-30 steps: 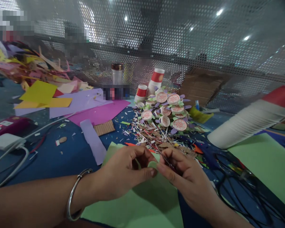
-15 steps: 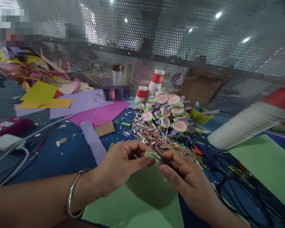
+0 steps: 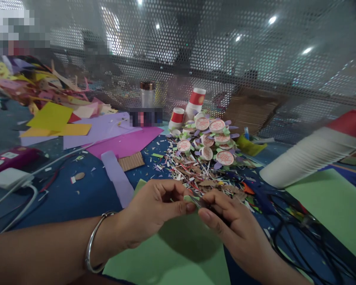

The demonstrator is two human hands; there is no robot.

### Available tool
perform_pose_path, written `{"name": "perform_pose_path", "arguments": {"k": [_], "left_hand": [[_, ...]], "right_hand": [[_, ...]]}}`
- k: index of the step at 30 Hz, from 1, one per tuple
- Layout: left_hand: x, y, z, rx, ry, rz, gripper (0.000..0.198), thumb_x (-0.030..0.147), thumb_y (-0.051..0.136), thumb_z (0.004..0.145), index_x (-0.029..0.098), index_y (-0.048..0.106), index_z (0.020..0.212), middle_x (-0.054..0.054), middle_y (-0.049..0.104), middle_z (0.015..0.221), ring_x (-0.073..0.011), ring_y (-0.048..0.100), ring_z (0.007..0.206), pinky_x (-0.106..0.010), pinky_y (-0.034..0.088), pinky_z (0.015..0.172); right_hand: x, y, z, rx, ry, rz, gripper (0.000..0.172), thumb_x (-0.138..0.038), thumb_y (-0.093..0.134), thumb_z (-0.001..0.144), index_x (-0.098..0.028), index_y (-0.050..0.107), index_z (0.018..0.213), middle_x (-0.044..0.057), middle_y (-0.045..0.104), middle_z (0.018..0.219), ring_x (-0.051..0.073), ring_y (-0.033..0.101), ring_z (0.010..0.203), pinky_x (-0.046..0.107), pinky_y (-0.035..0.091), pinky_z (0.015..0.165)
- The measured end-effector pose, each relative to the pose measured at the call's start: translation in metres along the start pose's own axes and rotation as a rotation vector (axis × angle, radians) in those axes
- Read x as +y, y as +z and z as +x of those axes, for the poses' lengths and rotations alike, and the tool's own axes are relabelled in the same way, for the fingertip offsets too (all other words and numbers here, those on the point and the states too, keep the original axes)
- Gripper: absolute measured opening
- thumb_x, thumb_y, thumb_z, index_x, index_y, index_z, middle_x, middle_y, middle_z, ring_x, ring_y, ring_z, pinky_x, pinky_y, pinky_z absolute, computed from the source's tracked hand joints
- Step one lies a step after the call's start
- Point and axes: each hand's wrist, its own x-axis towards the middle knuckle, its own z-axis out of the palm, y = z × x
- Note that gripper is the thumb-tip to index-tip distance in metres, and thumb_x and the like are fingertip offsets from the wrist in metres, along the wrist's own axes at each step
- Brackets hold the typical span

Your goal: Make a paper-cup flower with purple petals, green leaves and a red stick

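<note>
blue worktop (image 3: 77,198), scrap-strewn | our left hand (image 3: 148,213) fingers pinch green snippet (image 3: 187,198) | right hand (image 3: 231,229) grips scissors (image 3: 200,204) | we judge cup-flower pile (image 3: 209,138) done, green sheet (image 3: 180,261) mostly whole

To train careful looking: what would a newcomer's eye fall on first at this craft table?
At bottom centre, the left hand and right hand meet over a green sheet, the left pinching a small green paper scrap, the right gripping a thin metal tool. Behind them rises a heap of paper-cup flowers; a stack of white paper cups lies on its side at the right.
</note>
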Motion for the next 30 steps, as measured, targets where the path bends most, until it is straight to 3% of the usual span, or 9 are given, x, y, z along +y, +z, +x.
{"name": "perform_pose_path", "arguments": {"k": [10,16,22,26,30], "left_hand": [[0.0008,-0.0003,0.002,-0.028,-0.022,-0.034,0.025,0.028,0.087,0.071,0.014,0.069,0.08,-0.001,0.07,0.08,-0.0099,0.062,0.076,-0.022,0.045,0.075],[0.0034,0.001,0.001,-0.006,-0.025,0.004,0.03,0.031,0.089,0.068,0.013,0.065,0.075,0.004,0.062,0.069,-0.0052,0.054,0.061,-0.017,0.041,0.06],[0.0065,0.0034,-0.003,0.023,-0.076,0.093,0.032,0.036,0.082,0.074,0.016,0.058,0.081,-0.001,0.066,0.073,-0.014,0.067,0.07,-0.02,0.045,0.056],[0.0047,0.0026,-0.0033,-0.006,-0.012,0.211,0.025,0.035,0.076,0.077,0.016,0.061,0.079,0.001,0.061,0.068,-0.0094,0.056,0.06,-0.02,0.039,0.053],[-0.0005,0.0007,-0.0027,-0.037,0.026,0.289,0.015,0.029,0.072,0.076,0.016,0.064,0.078,0.002,0.057,0.068,-0.0092,0.048,0.061,-0.023,0.035,0.057]], "right_hand": [[-0.0008,0.0018,-0.0026,0.002,0.003,-0.009,0.033,-0.047,0.047,0.1,-0.023,0.052,0.078,-0.004,0.045,0.066,0.012,0.043,0.059,0.024,0.034,0.052],[-0.0004,0.0011,-0.0022,0.06,0.02,0.04,0.037,-0.046,0.045,0.102,-0.022,0.049,0.073,-0.005,0.039,0.063,0.012,0.037,0.056,0.024,0.031,0.05],[0.0067,0.001,0.0054,0.149,0.134,0.268,0.036,-0.054,0.053,0.097,-0.021,0.052,0.081,-0.006,0.036,0.064,0.01,0.031,0.055,0.024,0.026,0.048],[0.0075,0.0035,0.0058,0.078,0.182,0.407,0.038,-0.057,0.056,0.094,-0.021,0.053,0.083,-0.004,0.043,0.069,0.01,0.036,0.057,0.023,0.031,0.049],[0.004,0.0054,0.0045,0.019,0.161,0.336,0.037,-0.057,0.061,0.091,-0.021,0.057,0.086,-0.002,0.05,0.073,0.012,0.044,0.063,0.023,0.037,0.054]]}}
